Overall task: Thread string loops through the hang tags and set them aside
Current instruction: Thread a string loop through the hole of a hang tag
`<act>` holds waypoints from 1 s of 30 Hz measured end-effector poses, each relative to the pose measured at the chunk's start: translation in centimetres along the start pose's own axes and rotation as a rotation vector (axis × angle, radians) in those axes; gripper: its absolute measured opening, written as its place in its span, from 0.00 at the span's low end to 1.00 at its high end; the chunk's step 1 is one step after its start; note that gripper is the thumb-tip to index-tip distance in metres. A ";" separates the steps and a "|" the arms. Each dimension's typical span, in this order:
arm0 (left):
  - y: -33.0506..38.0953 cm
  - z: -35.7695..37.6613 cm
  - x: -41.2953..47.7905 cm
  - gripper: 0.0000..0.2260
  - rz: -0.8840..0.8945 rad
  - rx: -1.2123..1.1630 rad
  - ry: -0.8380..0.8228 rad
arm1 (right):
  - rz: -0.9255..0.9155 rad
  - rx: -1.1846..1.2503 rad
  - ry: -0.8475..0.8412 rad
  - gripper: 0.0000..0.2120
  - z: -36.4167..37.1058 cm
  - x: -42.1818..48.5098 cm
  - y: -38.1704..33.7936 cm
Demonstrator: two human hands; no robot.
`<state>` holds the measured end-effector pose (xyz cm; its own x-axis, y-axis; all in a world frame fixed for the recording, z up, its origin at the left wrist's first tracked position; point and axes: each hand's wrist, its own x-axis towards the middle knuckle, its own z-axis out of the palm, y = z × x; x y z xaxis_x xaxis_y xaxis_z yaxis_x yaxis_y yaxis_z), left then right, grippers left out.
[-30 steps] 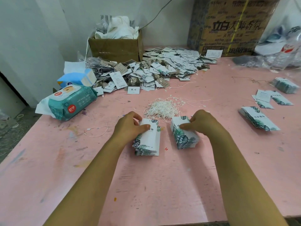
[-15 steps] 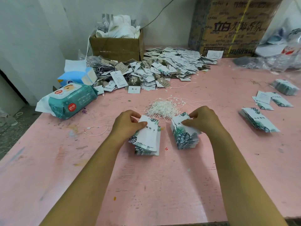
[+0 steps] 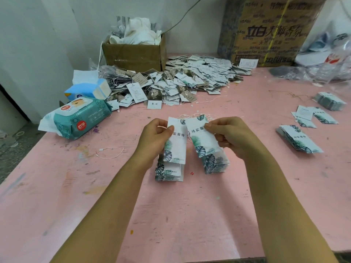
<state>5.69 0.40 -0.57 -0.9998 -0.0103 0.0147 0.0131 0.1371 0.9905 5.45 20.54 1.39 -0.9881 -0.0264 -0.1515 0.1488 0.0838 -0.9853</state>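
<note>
Right now each hand is grasping one card by its top edge: the left hand (image 3: 154, 137) pinches the left tag (image 3: 177, 143) between thumb and fingers, and the right hand (image 3: 229, 135) pinches the right tag (image 3: 203, 137) the same way. Both tags tilt up over their sources, the left stack (image 3: 170, 172) at six o'clock of the left hand and the right stack (image 3: 215, 164) at six o'clock of the right, both on the pink table (image 3: 171, 215). To do this step well, I would peel only a single card from each stack, keep the punched ends uppermost, and line the holes up before reaching for a string. The string loops (image 3: 195, 115) lie at twelve o'clock, just beyond the fingertips and partly hidden by the tags. The finished pile (image 3: 190, 80) sits farther off, also toward twelve.
</note>
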 end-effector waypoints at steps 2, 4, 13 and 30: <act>0.2 0.7 -0.3 0.04 0.013 -0.079 -0.032 | -0.040 0.032 0.030 0.04 1.1 0.0 0.3; 0.5 1.2 -0.5 0.03 0.021 -0.158 -0.057 | -0.095 0.016 0.087 0.05 1.9 0.0 0.6; 0.8 1.6 -1.1 0.03 0.031 -0.176 -0.123 | -0.185 -0.023 0.085 0.08 3.2 -0.5 1.1; 0.3 2.1 -1.0 0.08 0.109 -0.165 0.040 | -0.447 -0.180 0.270 0.12 2.9 -1.0 0.8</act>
<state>6.67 2.53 -0.53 -0.9911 -0.0443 0.1254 0.1265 -0.0243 0.9917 6.62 17.75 0.52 -0.9318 0.1561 0.3276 -0.2733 0.2923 -0.9165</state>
